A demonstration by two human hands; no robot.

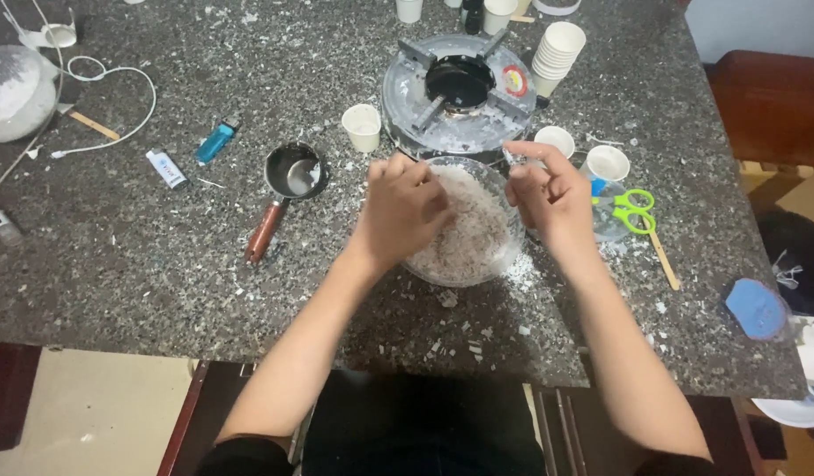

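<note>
We have both hands at a clear glass bowl (504,251) full of pale wax flakes (473,231). Our left hand (402,207) is curled over the bowl's near-left part, fingers bent down into the flakes; whether it pinches any we cannot tell, since the knuckles hide the fingertips. Our right hand (548,198) hovers at the bowl's right rim, fingers loosely spread and half bent, holding nothing that we can see.

Just beyond the hands sits a round portable gas stove (458,97), its top dusted with white bits. Beside the right hand stand two small paper cups (608,162), then green-handled scissors (634,210) and a wooden stick (664,258); farther out, a stack of paper cups (557,55). Left of the left hand stands a single paper cup (363,126), then a small metal pot (292,172) with a wooden handle, a blue lighter (215,141) and a white cable (116,106). White crumbs lie scattered over the speckled granite table (142,273).
</note>
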